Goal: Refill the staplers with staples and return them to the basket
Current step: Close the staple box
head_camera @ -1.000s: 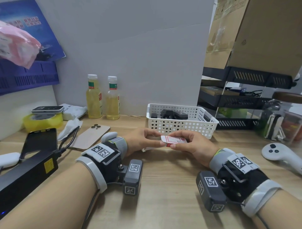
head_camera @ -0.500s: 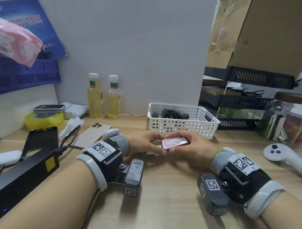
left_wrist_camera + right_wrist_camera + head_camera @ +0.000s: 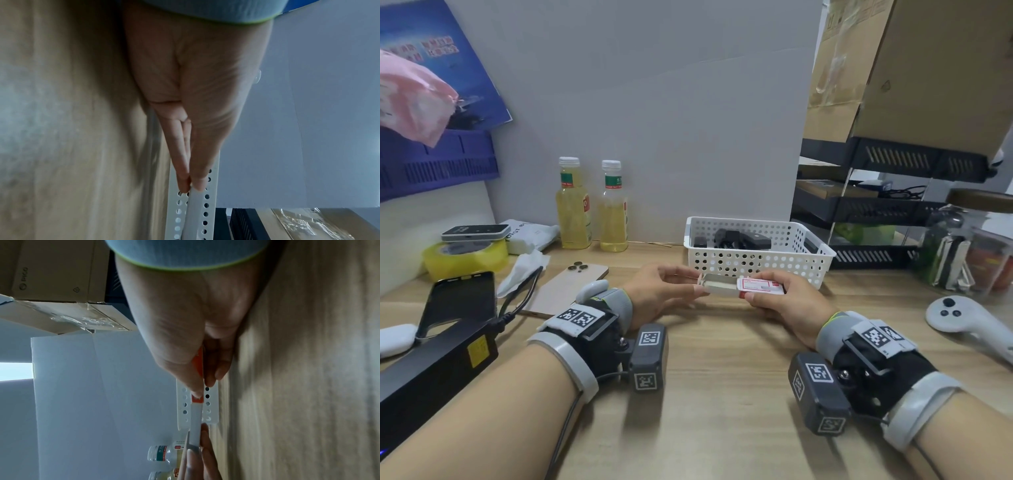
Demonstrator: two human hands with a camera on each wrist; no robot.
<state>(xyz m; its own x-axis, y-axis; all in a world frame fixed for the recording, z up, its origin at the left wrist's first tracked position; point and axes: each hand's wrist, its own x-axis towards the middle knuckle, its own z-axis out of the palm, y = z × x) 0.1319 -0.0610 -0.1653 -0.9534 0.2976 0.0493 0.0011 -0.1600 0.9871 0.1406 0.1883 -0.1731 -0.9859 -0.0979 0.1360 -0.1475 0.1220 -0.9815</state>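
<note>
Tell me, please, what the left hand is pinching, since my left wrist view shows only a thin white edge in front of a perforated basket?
Observer: The left hand pinches the white inner tray of a small staple box, which is slid partly out of its sleeve.
Operator: Is the other hand on the box too?
Observer: Yes, the right hand grips the red-and-white sleeve at the opposite end.
Operator: Is any stapler out on the table?
Observer: None that I can see. The dark staplers lie in the white basket just behind the hands.
</note>
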